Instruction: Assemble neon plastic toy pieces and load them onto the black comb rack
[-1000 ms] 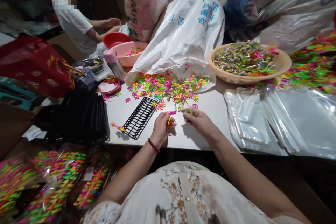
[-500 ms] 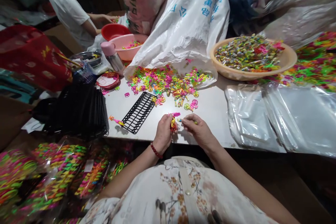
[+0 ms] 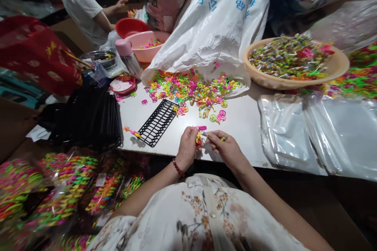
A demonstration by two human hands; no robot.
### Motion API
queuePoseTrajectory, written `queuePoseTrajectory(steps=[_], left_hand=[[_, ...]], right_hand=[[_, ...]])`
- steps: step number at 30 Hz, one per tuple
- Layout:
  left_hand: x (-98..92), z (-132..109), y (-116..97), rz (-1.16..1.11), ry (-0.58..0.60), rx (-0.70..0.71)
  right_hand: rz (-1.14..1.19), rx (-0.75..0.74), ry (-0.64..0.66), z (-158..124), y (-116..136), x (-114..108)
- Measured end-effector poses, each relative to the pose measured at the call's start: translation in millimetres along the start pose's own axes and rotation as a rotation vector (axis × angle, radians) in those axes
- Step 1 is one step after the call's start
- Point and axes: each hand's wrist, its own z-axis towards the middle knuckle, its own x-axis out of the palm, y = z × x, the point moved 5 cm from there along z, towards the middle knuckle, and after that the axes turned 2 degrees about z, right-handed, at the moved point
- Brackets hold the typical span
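Observation:
My left hand (image 3: 187,145) is closed around several small plastic toy pieces (image 3: 198,137) in pink, yellow and red at the table's front edge. Between the thumb and fingertips of my right hand (image 3: 226,148) is a small printed tube (image 3: 204,134), its end pointing at the yellow piece in the left hand; whether they touch I cannot tell. Beyond the hands lies a loose heap of bright plastic toys (image 3: 191,86). To the left, a black plastic grid rack (image 3: 159,123) lies flat, with an orange, pink and yellow toy (image 3: 131,131) against its near-left corner.
A white sack (image 3: 203,27) opens onto the heap. At right stand a tan basin (image 3: 294,83) of small tubes and stacked clear bags (image 3: 282,129). Black racks (image 3: 88,121), a red basket (image 3: 123,86) and a thermos (image 3: 128,59) are at left. A co-worker's arm (image 3: 101,19) shows behind.
The tube in my right hand has come closer to the yellow piece in my left hand. My view has shifted slightly, and the co-worker's hand has lifted.

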Motion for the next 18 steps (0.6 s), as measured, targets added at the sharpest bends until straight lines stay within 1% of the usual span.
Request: queuePoseTrajectory(steps=[3,9,11,15,18], left_hand=[[-1.1,0.1,-1.6,0.049,-0.003,0.041],[-8.9,0.3,-2.3,0.159,-0.066,0.141],[-11.5,1.1,-2.7,0.188,-0.075,0.166],[-13.9,5.1,2.7,0.136,-0.065,0.093],[-12.3,8.1,7.4,0.107,-0.063,0.056]], right_hand=[[-0.016,0.017,0.014,0.6,-0.3,0.7],[-0.078,0.067,0.033,2.7,-2.4,-1.1],[-0.13,0.063,0.039,2.9,-1.2,-2.0],[-0.255,-0.005,0.073,0.4,6.3,2.9],[-0.324,-0.06,0.091,-4.1,10.5,9.4]])
